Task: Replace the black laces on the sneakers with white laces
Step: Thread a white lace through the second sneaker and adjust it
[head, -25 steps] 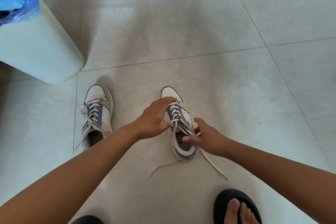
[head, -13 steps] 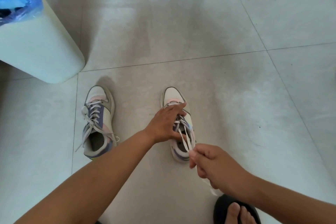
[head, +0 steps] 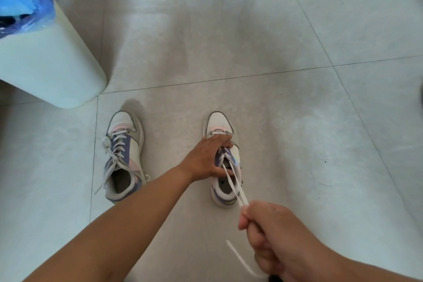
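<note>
White lace [head: 231,178] ends are pinched in the right hand [head: 272,233] and now drawn back taut from the right sneaker [head: 225,167] on the floor; half a second ago less slack was taken. Left hand [head: 206,158] is pressed on its tongue. Lacing judged nearly tightened.

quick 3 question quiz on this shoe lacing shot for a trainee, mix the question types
1. True or false: the left hand rests on the right-side sneaker.
2. What does the right hand grip?
   A. white lace ends
   B. a black lace
   C. the bin
3. Fill in: the left-side sneaker already carries ___ laces.

Key: 1 true; 2 A; 3 white
</note>
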The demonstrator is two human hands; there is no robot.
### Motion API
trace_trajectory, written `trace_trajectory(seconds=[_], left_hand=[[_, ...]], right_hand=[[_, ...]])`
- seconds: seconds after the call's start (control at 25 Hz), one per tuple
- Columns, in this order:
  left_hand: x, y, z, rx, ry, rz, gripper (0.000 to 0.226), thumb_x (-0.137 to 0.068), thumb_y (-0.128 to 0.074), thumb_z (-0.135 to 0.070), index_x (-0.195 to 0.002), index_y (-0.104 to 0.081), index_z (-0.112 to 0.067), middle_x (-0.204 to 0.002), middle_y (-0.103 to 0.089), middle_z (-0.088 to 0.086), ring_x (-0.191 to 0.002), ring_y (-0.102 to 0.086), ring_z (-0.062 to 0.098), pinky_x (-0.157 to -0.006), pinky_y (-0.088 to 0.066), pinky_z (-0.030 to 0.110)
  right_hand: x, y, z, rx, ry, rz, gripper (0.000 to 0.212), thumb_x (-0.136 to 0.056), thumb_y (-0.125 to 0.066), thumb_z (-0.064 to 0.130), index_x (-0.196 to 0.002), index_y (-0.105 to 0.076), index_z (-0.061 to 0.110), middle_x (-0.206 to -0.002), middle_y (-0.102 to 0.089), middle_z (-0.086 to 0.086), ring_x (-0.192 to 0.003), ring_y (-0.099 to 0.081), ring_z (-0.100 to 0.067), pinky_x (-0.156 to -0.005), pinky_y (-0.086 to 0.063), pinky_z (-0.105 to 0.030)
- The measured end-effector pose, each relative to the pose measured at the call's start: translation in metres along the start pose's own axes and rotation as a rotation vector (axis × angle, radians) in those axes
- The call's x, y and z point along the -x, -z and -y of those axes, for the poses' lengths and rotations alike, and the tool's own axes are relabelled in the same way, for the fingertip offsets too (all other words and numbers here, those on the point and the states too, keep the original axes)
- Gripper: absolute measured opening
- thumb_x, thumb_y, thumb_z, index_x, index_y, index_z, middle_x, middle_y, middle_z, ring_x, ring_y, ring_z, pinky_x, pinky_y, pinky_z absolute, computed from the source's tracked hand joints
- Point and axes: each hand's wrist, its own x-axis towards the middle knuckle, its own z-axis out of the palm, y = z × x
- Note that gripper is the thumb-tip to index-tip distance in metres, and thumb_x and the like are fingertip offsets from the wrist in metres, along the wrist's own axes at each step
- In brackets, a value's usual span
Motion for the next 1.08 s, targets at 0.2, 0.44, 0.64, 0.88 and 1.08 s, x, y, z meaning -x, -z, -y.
trace_trajectory(seconds=[0.2, 0.44, 0.64, 0.88, 1.08], left_hand=[[0.001, 0.003, 0.0, 0.016, 0.004, 0.026, 0.092, -0.069, -0.081, -0.037, -0.144, -0.031, -0.02, -0.135, -0.05, -0.009, -0.129, -0.036, 0.01, -0.11, -0.026, 0.027], [0.005, 0.008, -0.014, 0.0, -0.019, 0.014, 0.074, -0.076, -0.076, -0.036, -0.138, -0.04, -0.017, -0.139, -0.047, 0.0, -0.127, -0.041, 0.014, -0.106, -0.029, 0.022], [0.024, 0.026, -0.016, -0.057, -0.165, -0.136, 0.008, -0.088, -0.064, -0.01, -0.092, -0.069, -0.007, -0.092, -0.066, 0.004, -0.084, -0.054, 0.005, -0.077, -0.037, 0.012], [0.009, 0.061, -0.038, 0.52, 0.25, -0.206, 0.028, -0.097, -0.045, -0.01, -0.08, -0.066, -0.016, -0.052, -0.062, -0.006, -0.047, -0.054, 0.006, -0.044, -0.038, 0.017], [-0.011, 0.096, -0.05, 0.792, 0.406, -0.356, 0.029, -0.099, -0.045, -0.032, -0.092, -0.063, -0.011, -0.066, -0.064, -0.001, -0.053, -0.056, 0.01, -0.047, -0.043, 0.021]], right_hand=[[-0.001, -0.002, 0.005, -0.104, -0.066, 0.083, 0.029, -0.086, -0.04, 0.007, -0.059, -0.051, 0.007, -0.039, -0.025, -0.004, -0.032, -0.011, -0.009, -0.037, -0.019, -0.008], [-0.024, 0.002, 0.003, 0.505, 0.172, 0.29, 0.034, -0.093, -0.047, 0.013, -0.065, -0.064, 0.017, -0.05, -0.056, 0.001, -0.043, -0.044, -0.009, -0.047, -0.039, -0.02], [-0.047, 0.031, 0.045, 0.551, 0.497, -0.002, 0.027, -0.093, -0.052, 0.025, -0.083, -0.075, 0.013, -0.073, -0.068, -0.003, -0.07, -0.058, -0.01, -0.071, -0.049, -0.031], [-0.097, 0.063, 0.109, -0.006, 0.403, -0.141, 0.022, -0.094, -0.049, 0.014, -0.081, -0.065, 0.006, -0.076, -0.068, -0.005, -0.074, -0.06, -0.015, -0.078, -0.051, -0.031], [-0.137, 0.072, 0.087, 0.017, 0.227, -0.383, 0.01, -0.093, -0.054, 0.014, -0.083, -0.051, 0.012, -0.072, -0.045, -0.005, -0.063, -0.046, -0.013, -0.073, -0.045, -0.031]])
